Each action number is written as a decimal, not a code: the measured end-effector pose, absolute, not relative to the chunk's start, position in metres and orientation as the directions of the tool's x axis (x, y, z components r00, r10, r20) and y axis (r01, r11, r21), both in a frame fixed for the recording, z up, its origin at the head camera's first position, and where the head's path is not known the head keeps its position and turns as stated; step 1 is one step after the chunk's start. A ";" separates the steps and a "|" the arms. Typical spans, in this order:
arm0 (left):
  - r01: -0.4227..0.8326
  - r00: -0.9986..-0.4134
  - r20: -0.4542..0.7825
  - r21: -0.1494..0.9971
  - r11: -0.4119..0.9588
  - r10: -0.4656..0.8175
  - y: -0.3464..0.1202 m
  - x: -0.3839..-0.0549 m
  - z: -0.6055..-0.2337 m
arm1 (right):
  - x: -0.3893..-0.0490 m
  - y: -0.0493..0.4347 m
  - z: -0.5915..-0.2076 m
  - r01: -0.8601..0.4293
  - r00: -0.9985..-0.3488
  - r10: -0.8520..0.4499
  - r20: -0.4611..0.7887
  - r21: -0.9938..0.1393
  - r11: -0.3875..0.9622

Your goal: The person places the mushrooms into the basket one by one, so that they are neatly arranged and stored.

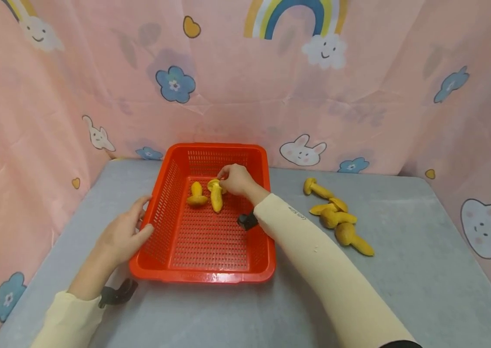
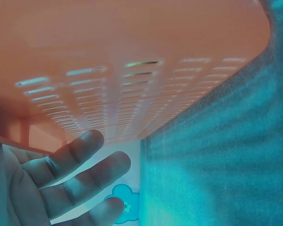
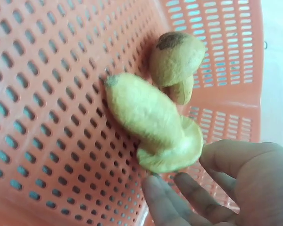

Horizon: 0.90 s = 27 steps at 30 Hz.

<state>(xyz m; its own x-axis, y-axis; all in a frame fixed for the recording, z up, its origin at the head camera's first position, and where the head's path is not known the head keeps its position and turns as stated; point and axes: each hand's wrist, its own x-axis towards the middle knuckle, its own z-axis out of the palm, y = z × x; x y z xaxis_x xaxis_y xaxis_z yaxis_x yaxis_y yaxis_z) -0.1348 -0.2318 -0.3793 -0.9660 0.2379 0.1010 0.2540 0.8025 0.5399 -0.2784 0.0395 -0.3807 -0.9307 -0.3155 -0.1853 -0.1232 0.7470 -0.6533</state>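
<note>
In the head view, a red perforated plastic basket (image 1: 210,276) stands on the grey table. My right hand (image 1: 238,181) is inside it, pinching the cap of a yellow mushroom (image 1: 217,197). The right wrist view shows the thumb at the edge of this mushroom's cap (image 3: 172,153), the fingertips by its underside, and the stem lying toward the basket floor. Another yellow mushroom (image 1: 196,195) lies beside it. At the basket's left rim is my left hand (image 1: 124,233), thumb over the rim. Its other fingers (image 2: 89,181) extend loosely outside the slotted wall.
Several more yellow mushrooms (image 1: 337,218) lie on the table (image 1: 419,251) to the basket's right. A pink patterned cloth (image 1: 237,106) hangs behind and on both sides. Dark wrist mounts (image 1: 117,293) sit below each hand.
</note>
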 end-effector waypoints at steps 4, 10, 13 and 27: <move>0.246 -0.968 0.094 0.544 0.802 0.233 -0.231 -0.134 -0.380 | -0.278 0.041 -0.378 -0.152 -0.923 -0.339 -0.181 -0.638 0.755; 0.238 -0.970 0.095 0.547 0.803 0.223 -0.231 -0.133 -0.379 | -0.278 0.047 -0.372 -0.155 -0.921 -0.347 -0.179 -0.649 0.745; 0.251 -0.967 0.111 0.542 0.802 0.227 -0.231 -0.134 -0.380 | -0.277 0.050 -0.369 -0.160 -0.920 -0.353 -0.170 -0.661 0.733; 0.244 -0.969 0.109 0.549 0.799 0.221 -0.230 -0.133 -0.381 | -0.272 0.060 -0.353 -0.217 -0.916 -0.390 -0.094 -0.703 0.678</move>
